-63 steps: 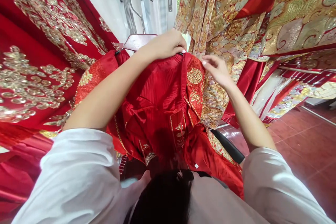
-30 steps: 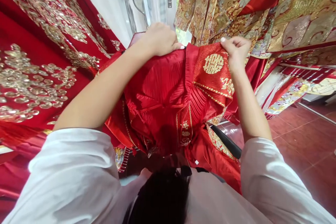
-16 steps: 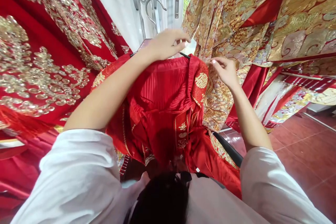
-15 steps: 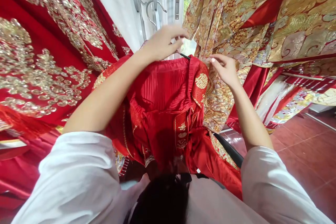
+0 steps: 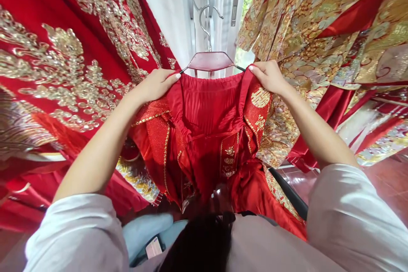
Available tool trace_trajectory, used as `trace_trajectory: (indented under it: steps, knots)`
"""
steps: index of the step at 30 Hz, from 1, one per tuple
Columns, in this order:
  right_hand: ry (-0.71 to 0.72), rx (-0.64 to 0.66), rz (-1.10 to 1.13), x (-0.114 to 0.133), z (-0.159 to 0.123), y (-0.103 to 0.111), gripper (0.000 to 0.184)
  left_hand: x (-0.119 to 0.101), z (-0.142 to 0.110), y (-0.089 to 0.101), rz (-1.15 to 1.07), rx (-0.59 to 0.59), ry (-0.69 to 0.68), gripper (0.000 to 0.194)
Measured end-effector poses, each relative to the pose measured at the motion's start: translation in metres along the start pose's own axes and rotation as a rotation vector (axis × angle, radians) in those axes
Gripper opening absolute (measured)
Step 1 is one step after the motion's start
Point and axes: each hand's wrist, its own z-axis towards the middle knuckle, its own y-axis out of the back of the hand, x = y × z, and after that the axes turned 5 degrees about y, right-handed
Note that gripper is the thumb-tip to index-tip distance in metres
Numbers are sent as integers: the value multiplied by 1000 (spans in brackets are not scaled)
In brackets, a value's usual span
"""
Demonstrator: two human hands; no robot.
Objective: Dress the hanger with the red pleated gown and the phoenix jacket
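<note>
A red dress with gold embroidery hangs in front of me on a clothes hanger. The hanger has a metal hook and a flat reddish middle piece. At the dress's left shoulder my left hand pinches the red fabric beside the hanger's arm, thumb on top. My right hand grips the opposite shoulder of the dress, where a black hanger arm enters the cloth. Both hands' fingers are partly hidden behind the fabric. Gathered straps run down from each shoulder to the pleated bodice.
Red garments with silver-gold beading hang close on the left. Gold brocade garments hang on the right. Behind the hanger stands a white door frame with a lock plate. Reddish floor tiles show at lower right.
My left hand has moved from above the hanger down to the left shoulder, uncovering the hanger's middle. My right hand has come in from beside the garment and taken hold of the right shoulder.
</note>
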Motion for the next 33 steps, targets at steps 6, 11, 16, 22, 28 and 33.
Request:
trace_trajectory:
  steps: [6,11,16,22,28,33]
  knots:
    - [34,-173,165,9,24,-7,66,-5,0,0,-45,24,52,54]
    - [64,-99,296,12,19,3,69,-8,-1,-1,-101,-31,122,58]
    - [46,156,174,20,9,9,63,-9,10,-4,-92,-183,214,62]
    - [35,186,33,22,9,4,57,-23,25,-22,-123,-471,151,63]
    - [-15,165,46,15,11,0,54,-33,11,-39,6,-439,164,39]
    - [-80,103,-60,34,7,-7,49,-36,15,-37,78,-383,251,45]
